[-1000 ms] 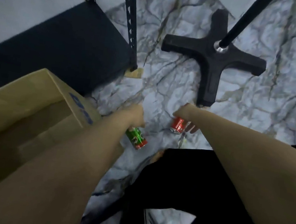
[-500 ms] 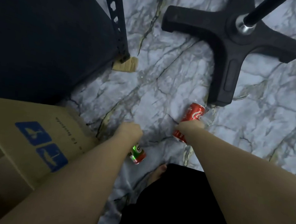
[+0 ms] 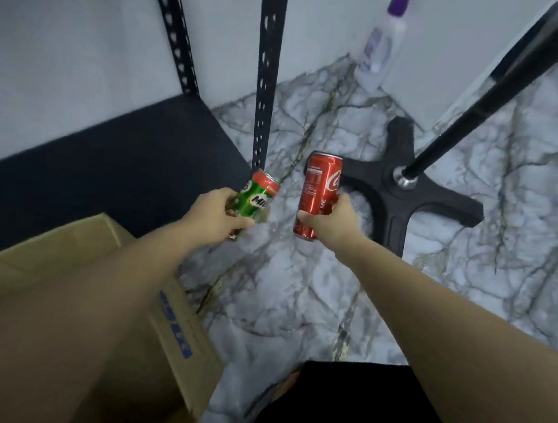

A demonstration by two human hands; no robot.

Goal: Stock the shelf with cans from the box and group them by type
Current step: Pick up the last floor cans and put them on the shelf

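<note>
Left hand [image 3: 213, 216] grip wraps the green can [image 3: 255, 198]; right hand [image 3: 335, 222] grip clasps the red can [image 3: 317, 194], just beside it, above the floor [image 3: 297, 282].

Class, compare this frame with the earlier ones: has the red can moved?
Yes. The red can in the right hand has risen from beside the black cross base to overlap its near arm.

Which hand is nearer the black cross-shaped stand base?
Right. The right hand, gripping the red can, is just beside the stand base; the left hand, holding the green can, is farther left.
</note>
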